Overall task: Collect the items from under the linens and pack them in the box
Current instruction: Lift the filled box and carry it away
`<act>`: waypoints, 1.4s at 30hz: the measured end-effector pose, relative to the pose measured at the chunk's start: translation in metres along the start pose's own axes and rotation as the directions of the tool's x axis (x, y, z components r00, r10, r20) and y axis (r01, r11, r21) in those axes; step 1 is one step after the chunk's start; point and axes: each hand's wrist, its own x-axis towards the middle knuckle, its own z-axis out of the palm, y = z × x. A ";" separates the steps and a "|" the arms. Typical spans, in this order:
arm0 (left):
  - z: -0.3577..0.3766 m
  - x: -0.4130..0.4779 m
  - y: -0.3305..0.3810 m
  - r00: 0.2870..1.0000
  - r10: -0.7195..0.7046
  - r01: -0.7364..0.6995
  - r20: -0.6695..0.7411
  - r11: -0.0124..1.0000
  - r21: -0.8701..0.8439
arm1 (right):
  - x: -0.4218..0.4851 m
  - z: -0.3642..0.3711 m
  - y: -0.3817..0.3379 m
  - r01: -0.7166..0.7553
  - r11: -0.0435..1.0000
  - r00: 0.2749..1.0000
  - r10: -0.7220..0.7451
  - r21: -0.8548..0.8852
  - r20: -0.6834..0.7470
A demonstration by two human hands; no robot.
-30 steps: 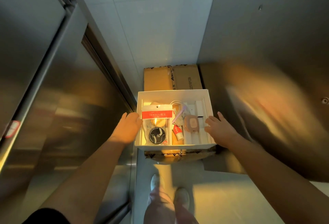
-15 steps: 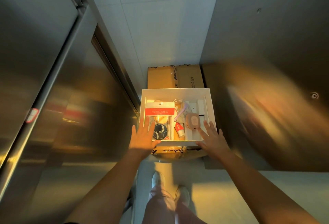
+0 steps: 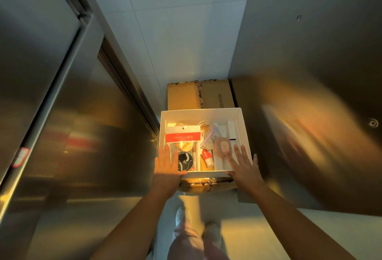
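An open white box [image 3: 201, 112] sits on top of a brown cardboard carton [image 3: 182, 96]. It holds several small items: a clear packet with a red band [image 3: 183, 136], a round black compact [image 3: 185, 161], a small red-and-white tube [image 3: 207, 157], a pink oval case [image 3: 222, 147], a purple-and-white cable [image 3: 208, 133] and white slim boxes [image 3: 230, 130]. My left hand [image 3: 167, 163] lies flat with straight fingers over the box's near left corner. My right hand [image 3: 241, 163] is spread flat over the near right corner. Neither hand holds anything.
Brushed metal panels [image 3: 72, 115] stand close on the left and a metal wall [image 3: 320, 73] on the right. White tiled floor [image 3: 179, 42] stretches beyond the carton. My legs and shoes [image 3: 196, 230] are just below the box.
Both hands came off the box's sides and moved toward its near edge, fingers now spread flat over the near corners. The view drew a little closer to the box.
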 end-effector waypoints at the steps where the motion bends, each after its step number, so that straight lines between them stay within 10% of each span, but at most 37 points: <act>1: -0.007 -0.001 0.000 0.999 0.017 -0.018 -0.027 1.000 -0.013 | 0.001 0.000 0.000 0.001 1.000 1.000 -0.001 -0.010 -0.011; 42: -0.021 0.078 -0.005 0.996 -0.088 0.092 0.031 0.982 -0.166 | 0.083 -0.043 0.016 0.046 0.997 0.999 -0.047 -0.069 -0.015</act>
